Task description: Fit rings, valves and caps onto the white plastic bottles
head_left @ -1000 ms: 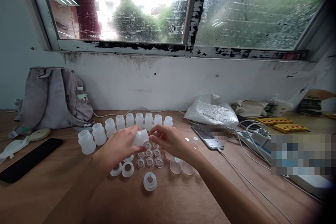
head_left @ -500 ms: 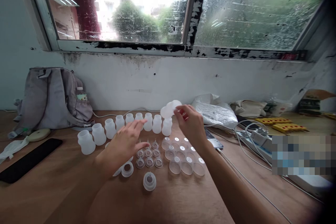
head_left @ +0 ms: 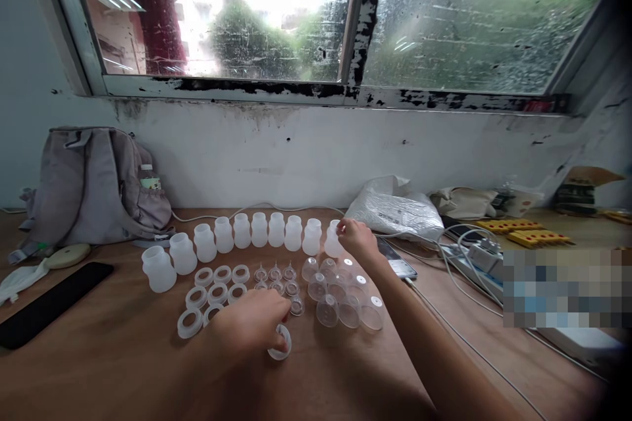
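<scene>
Pinched at its rim by my right hand, a small frosted baby bottle stands upright at the right end of a curved row of similar bottles. My left hand is low over the table, thumb and fingers closed around a collar ring with a nipple that they partly cover. Left of it lie several white collar rings, some hidden under the hand. Clear nipples sit behind my left fingers. Several transparent dome caps are grouped between the hands.
A grey backpack leans on the wall at left, with a black slab-like object before it. A silver bubble bag, a phone, white cables and a power strip lie at right. Yellow trays are farther back.
My right hand has lowered the tilted bottle from the air to stand upright at the row's right end. My left hand has come down toward me onto the ring with the nipple.
</scene>
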`<state>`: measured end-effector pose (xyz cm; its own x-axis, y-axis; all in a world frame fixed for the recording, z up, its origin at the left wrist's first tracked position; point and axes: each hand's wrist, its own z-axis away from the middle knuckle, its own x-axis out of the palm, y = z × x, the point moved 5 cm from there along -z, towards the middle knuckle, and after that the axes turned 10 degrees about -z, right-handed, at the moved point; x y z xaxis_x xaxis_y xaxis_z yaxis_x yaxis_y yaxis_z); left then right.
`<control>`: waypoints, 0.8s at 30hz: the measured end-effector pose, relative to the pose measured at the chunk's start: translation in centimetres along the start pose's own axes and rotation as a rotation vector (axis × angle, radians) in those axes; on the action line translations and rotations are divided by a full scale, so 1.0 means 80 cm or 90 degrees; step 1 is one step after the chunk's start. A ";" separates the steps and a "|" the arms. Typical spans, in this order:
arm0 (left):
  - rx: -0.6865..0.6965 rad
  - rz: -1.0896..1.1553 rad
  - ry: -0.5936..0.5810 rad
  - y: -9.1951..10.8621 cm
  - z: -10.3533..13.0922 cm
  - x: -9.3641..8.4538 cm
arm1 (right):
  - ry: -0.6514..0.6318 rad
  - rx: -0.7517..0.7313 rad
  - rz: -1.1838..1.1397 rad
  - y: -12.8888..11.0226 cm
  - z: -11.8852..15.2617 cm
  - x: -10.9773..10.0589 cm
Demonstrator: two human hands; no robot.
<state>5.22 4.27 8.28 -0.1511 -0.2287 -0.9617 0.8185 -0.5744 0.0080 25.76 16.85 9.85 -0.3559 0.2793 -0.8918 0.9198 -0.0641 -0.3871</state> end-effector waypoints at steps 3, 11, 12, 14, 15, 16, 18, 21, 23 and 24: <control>0.000 -0.013 -0.018 0.006 -0.003 0.003 | -0.018 0.004 0.000 0.001 -0.001 0.005; -0.006 -0.052 -0.033 0.010 -0.005 0.005 | -0.042 -0.007 -0.004 0.000 -0.003 0.011; -0.005 -0.056 -0.028 0.010 -0.005 0.006 | -0.045 -0.006 -0.006 0.000 -0.003 0.011; -0.003 -0.064 -0.023 0.009 -0.006 0.008 | -0.047 -0.003 -0.007 0.001 -0.003 0.012; -0.003 -0.069 -0.022 0.009 -0.007 0.010 | -0.047 -0.001 -0.008 0.001 -0.003 0.012; -0.003 -0.073 -0.020 0.008 -0.008 0.012 | -0.048 0.000 -0.010 0.001 -0.003 0.013; 0.003 -0.080 -0.012 0.008 -0.011 0.015 | -0.048 0.002 -0.015 0.002 -0.003 0.014; 0.006 -0.086 -0.013 0.007 -0.012 0.018 | -0.036 0.001 -0.029 0.003 -0.003 0.012; 0.011 -0.071 -0.004 0.003 -0.009 0.012 | 0.000 0.003 -0.047 0.001 -0.002 0.005; 0.013 -0.056 0.012 0.000 -0.005 0.005 | 0.028 0.002 -0.062 -0.001 -0.001 -0.001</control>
<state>5.37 4.52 7.75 -0.2110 -0.1619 -0.9640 0.7909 -0.6077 -0.0710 25.73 16.90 10.00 -0.4365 0.3260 -0.8386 0.8805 -0.0366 -0.4726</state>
